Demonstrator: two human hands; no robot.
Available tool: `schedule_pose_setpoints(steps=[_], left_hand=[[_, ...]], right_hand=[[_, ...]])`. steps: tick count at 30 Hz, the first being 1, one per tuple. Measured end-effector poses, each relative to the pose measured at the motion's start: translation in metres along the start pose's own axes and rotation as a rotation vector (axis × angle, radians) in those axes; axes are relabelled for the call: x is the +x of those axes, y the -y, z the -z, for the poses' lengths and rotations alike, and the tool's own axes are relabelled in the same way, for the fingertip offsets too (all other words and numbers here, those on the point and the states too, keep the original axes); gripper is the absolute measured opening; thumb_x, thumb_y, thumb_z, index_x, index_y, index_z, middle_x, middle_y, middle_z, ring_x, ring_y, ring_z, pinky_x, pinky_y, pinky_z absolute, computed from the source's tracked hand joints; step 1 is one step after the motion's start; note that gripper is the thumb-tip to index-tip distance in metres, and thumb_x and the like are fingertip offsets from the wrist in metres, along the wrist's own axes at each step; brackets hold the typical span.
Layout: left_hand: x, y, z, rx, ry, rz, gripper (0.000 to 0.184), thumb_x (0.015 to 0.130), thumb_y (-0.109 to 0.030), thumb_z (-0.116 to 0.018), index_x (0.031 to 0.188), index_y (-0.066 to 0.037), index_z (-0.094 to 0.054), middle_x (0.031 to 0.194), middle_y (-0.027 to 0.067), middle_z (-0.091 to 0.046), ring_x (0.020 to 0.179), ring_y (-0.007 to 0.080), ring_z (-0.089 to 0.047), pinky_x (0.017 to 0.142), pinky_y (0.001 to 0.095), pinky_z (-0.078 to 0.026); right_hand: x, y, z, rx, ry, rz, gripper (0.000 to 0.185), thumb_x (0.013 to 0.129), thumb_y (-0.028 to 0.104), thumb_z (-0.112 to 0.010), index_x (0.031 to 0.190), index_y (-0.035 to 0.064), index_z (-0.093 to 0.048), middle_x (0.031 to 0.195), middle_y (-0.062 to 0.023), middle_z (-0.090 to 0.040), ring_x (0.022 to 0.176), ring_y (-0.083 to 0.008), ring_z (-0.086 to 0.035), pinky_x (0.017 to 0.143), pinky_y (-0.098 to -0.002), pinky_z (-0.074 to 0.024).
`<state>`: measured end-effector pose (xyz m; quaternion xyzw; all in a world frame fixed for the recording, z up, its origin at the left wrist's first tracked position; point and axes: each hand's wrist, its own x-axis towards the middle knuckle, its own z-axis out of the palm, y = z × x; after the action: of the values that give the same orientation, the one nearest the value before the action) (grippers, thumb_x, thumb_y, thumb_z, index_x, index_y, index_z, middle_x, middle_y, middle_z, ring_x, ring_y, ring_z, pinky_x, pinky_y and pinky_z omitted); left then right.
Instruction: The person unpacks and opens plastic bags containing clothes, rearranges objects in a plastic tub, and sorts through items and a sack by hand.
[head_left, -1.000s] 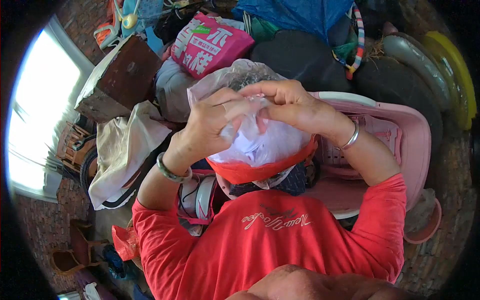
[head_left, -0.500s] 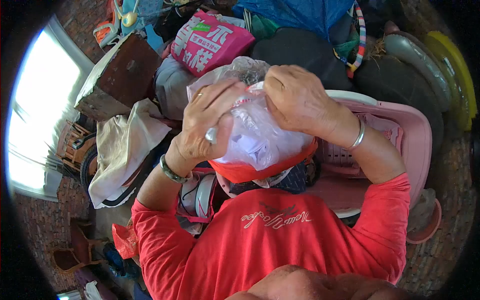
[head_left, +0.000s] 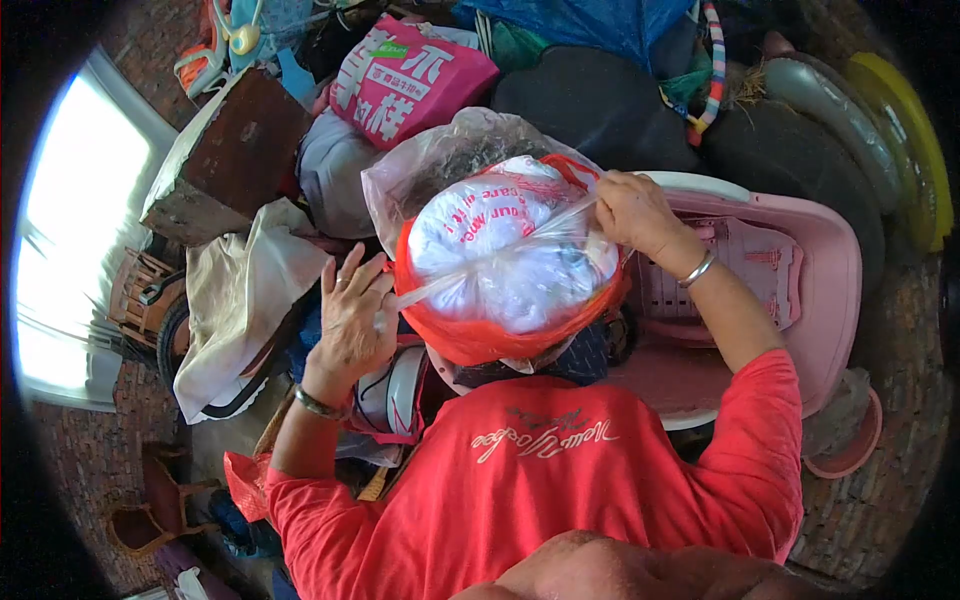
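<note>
Brickwork (head_left: 80, 450) around the clutter, and clear plastic (head_left: 500, 262) is drawn across the white bundle (head_left: 445, 228), no knot visible; right hand (head_left: 645, 218) pinching one end, left hand (head_left: 352, 325) fingers spread, grip unclear.

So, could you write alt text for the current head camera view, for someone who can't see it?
Two bare hands, the left hand and the right hand, stretch clear plastic across a white bundle with red print, sitting in a red bag. A pink tub is at the right, amid clutter that includes a bright pink printed bag.
</note>
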<state>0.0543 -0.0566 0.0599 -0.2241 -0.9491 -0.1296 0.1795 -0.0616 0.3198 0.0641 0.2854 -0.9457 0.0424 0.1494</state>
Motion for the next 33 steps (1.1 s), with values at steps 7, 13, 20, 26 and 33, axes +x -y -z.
schedule_pose_setpoints(steps=[7, 13, 20, 26, 33], left_hand=[[0.037, -0.039, 0.003, -1.341, 0.215, 0.008, 0.065, 0.094, -0.054, -0.031, 0.1, 0.002, -0.066, 0.118, 0.0178, -0.059, 0.117, 0.0317, -0.049, 0.101, 0.0455, -0.033], [0.044, -0.057, -0.036, -1.389, 0.161, 0.283, 0.044, 0.088, -0.024, -0.058, 0.12, 0.006, -0.05, 0.116, 0.0155, -0.058, 0.108, 0.0245, -0.055, 0.09, 0.037, -0.044], [0.042, -0.071, -0.041, -0.483, -0.081, -0.196, 0.03, 0.082, -0.013, -0.061, 0.108, 0.001, -0.06, 0.097, 0.0152, -0.064, 0.09, 0.0288, -0.061, 0.08, 0.0341, -0.048], [0.032, -0.059, -0.057, -0.977, -0.07, 0.15, 0.04, 0.093, -0.028, -0.054, 0.114, 0.006, -0.055, 0.11, 0.0106, -0.059, 0.106, 0.0167, -0.053, 0.091, 0.0317, -0.041], [0.049, -0.057, -0.031, -1.373, 0.13, 0.052, 0.026, 0.084, -0.022, -0.063, 0.086, 0.003, -0.067, 0.088, 0.0105, -0.062, 0.091, 0.0202, -0.054, 0.085, 0.0323, -0.039]], right_hand=[[0.02, 0.049, 0.064, 0.73, -0.226, -0.027, 0.006, 0.077, 0.007, -0.053, 0.079, 0.0018, -0.056, 0.071, -0.0139, -0.054, 0.063, -0.0282, -0.056, 0.057, -0.0371, -0.0448], [0.003, 0.142, 0.083, 0.68, -0.187, 0.388, 0.017, 0.075, 0.009, -0.06, 0.092, 0.004, -0.059, 0.085, -0.0111, -0.055, 0.073, -0.0256, -0.057, 0.063, -0.0348, -0.0492], [0.01, 0.143, 0.063, 0.443, -0.006, 0.183, 0.045, 0.079, 0.037, -0.062, 0.103, 0.0005, -0.053, 0.09, -0.0184, -0.058, 0.079, -0.0348, -0.062, 0.065, -0.0408, -0.0507], [-0.006, 0.129, 0.051, 0.668, -0.029, 0.217, 0.036, 0.084, 0.03, -0.059, 0.108, 0.0032, -0.053, 0.092, -0.0197, -0.061, 0.079, -0.0368, -0.062, 0.068, -0.044, -0.0499], [-0.001, 0.11, 0.038, 0.948, -0.108, 0.165, 0.021, 0.082, 0.016, -0.057, 0.098, 0.0038, -0.058, 0.091, -0.0159, -0.061, 0.082, -0.0348, -0.06, 0.07, -0.0435, -0.0469]])
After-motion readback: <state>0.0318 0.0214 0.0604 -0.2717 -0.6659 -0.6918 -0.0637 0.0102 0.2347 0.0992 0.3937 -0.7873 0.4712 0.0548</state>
